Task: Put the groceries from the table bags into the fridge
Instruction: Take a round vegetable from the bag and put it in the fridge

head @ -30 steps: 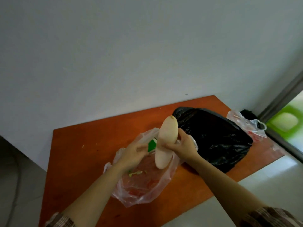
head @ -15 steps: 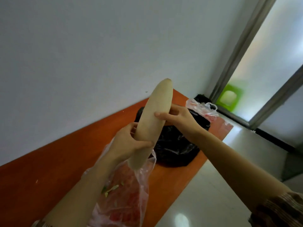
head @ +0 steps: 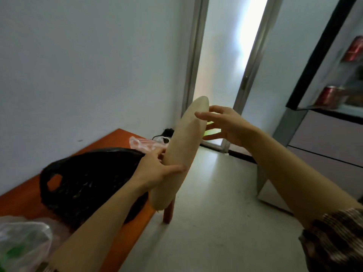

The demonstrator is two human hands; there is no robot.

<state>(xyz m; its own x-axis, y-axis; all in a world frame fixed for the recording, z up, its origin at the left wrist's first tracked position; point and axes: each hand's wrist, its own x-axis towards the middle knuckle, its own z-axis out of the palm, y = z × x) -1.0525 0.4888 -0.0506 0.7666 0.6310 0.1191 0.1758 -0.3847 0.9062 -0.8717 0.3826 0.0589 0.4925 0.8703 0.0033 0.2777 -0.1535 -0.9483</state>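
Note:
A long pale radish [head: 184, 146] stands tilted in mid-air past the table's end. My left hand [head: 155, 169] grips its lower half, thumb across the front. My right hand [head: 222, 126] hovers beside its upper end with fingers spread, thumb near the tip; I cannot tell whether it touches. A black plastic bag [head: 88, 179] lies on the orange table [head: 17, 201]. A clear bag [head: 21, 240] with red and green contents sits at the lower left. At the right the fridge [head: 332, 142] stands with its upper door [head: 322, 55] open and red cans on a shelf.
A small clear pink bag [head: 145, 143] and a dark item lie at the table's far end. An open doorway [head: 229, 75] is straight ahead between the wall and the fridge. Pale tiled floor [head: 216, 213] stretches from the table to the fridge.
My view has swung right from the table toward the doorway and fridge. The radish came fully out of the clear bag. My right hand loosened from it; the left hand keeps its grip.

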